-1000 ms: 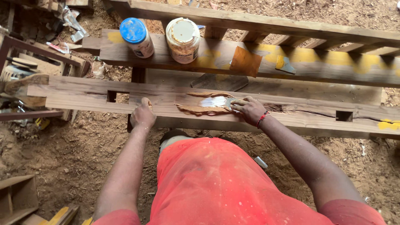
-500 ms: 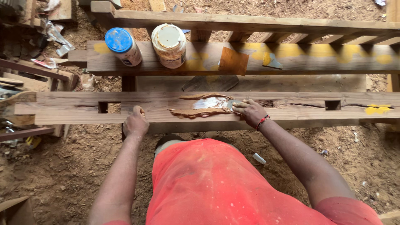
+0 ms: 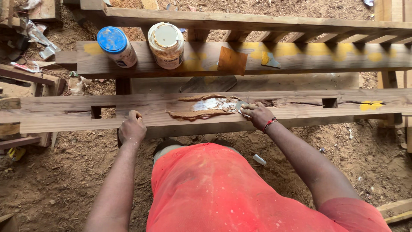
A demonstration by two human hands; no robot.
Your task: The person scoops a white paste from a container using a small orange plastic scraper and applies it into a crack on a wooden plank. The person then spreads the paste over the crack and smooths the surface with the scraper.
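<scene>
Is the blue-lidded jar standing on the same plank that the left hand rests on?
No. The blue-lidded jar stands on the farther beam; the left hand rests on the nearer plank.

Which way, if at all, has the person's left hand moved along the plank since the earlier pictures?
No clear move. The left hand rests on the near edge of the plank, just right of the square mortise hole, as before; only the camera shifted.

Right hand (image 3: 257, 115) pressing what looks like a scraper (image 3: 238, 106) into filler patch (image 3: 206, 108), left hand (image 3: 132, 129) gripping plank (image 3: 60, 114)
</scene>
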